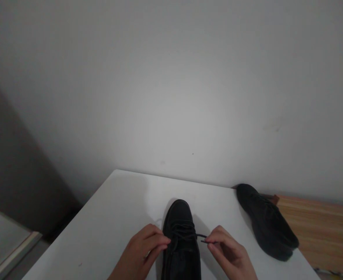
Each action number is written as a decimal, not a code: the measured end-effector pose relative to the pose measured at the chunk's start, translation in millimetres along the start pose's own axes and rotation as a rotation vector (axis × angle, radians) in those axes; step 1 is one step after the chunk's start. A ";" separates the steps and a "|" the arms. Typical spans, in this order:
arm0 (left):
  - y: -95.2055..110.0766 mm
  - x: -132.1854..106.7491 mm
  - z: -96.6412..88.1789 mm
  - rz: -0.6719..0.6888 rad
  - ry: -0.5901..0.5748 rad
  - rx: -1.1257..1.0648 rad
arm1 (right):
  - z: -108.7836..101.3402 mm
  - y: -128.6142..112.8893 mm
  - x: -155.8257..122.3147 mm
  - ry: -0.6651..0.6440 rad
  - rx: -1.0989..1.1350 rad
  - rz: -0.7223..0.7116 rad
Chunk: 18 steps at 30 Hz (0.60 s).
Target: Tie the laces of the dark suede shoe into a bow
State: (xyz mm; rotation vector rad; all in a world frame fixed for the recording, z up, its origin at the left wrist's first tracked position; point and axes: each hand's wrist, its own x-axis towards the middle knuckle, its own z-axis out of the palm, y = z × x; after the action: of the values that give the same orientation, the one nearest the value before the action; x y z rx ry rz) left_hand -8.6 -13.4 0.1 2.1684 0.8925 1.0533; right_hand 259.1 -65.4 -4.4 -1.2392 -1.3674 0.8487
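Observation:
A black lace-up shoe (180, 217) stands on the white table with its toe pointing away from me. Its dark shoelace (201, 235) stretches from the eyelets on the right side to my right hand (229, 251), whose thumb and fingers are pinched on it. A short lace end pokes out to the left of those fingertips. On the shoe's left side, my left hand (148, 249) is closed in a pinch at the lace loop over the tongue. The lace between the left fingertips is mostly hidden. The shoe's heel is cut off by the bottom edge.
A second black shoe (266, 223) lies at the right edge of the white table (124, 202). Beyond it is a wood-grain surface (319, 233). A pale wall (171, 97) rises behind the table. At lower left, a light panel (5, 241) stands beyond the table's edge.

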 end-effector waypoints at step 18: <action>1.9 3.6 12.2 0.058 0.005 0.117 | -4.0 -10.3 1.9 -0.205 -0.365 -0.137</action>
State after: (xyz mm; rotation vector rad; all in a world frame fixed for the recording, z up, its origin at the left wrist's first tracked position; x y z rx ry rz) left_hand 3.8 -14.2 -3.5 2.3017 0.9192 1.0581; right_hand 261.0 -66.3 6.6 -1.3397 -1.8105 0.6611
